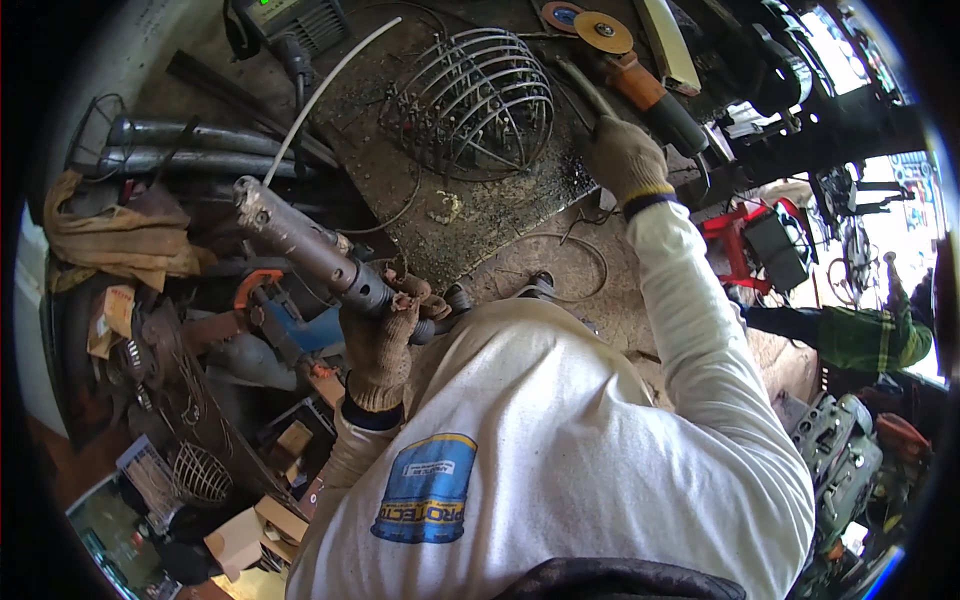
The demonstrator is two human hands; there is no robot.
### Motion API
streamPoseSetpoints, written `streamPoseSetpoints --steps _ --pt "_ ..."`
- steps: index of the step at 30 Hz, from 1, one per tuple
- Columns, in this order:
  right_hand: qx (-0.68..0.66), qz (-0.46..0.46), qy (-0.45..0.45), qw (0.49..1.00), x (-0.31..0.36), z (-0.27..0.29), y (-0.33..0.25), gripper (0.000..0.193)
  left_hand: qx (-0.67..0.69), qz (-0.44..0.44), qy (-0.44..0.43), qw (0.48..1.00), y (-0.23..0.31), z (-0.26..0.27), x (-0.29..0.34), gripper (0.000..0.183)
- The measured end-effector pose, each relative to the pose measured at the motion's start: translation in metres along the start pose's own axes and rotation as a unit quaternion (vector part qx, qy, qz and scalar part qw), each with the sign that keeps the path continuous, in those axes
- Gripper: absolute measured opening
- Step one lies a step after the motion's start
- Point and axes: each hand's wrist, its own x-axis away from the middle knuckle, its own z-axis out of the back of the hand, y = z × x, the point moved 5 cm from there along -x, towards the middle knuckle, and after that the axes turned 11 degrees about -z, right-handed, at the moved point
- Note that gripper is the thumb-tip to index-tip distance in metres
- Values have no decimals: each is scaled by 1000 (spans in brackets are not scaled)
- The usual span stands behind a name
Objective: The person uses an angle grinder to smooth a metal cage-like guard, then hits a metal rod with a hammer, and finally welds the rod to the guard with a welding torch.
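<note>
Both my hands wear tan work gloves. My left hand (384, 345) is closed round the lower end of a thick brown metal pipe (305, 243), which slants up to the left, with holes in its side. Reaching forward at the right, my right hand (627, 160) is closed round the near end of a slim rod-like bar (582, 84), whose kind I cannot make out. Left of the bar, a domed cage of bent metal rods (475, 95) rests on a dirty metal plate (455, 215). Beside my right hand lies an orange and black angle grinder (645, 90).
A pale thin rod (330, 82) slants near a welding machine (305, 22) at the far left. Grey pipes (200, 148) and a brown cloth (115, 235) lie on the left. A blue clamp-like tool (290, 320) sits beside my left arm. Another person (850, 335) is at the right.
</note>
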Motion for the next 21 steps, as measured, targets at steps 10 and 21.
streamPoseSetpoints --steps 10,21 --pt "-325 130 128 928 119 -25 98 36 -65 63 -4 996 0 54 -10 45" --pt "-161 214 56 962 135 3 62 46 -7 40 67 997 -18 84 10 39"
